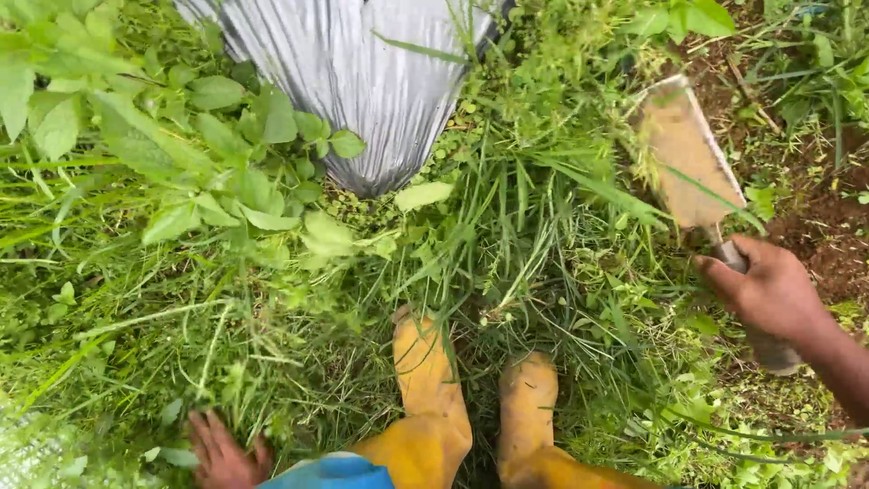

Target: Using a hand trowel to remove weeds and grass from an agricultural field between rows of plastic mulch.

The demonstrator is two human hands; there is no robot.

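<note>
My right hand (769, 290) grips the handle of a broad flat blade (683, 154) smeared with mud, held blade-up over tall grass (534, 226) at the right. Low at the bottom left, my left hand (222, 453) hangs with fingers apart among the grass and holds nothing. Between the hands stand my two yellow rubber boots (425, 371), toes pointing into the grass.
A grey striped sheet or sack (362, 81) lies at the top centre. Broad-leaved weeds (181, 163) fill the left. Bare brown soil (824, 226) shows at the right, behind the blade.
</note>
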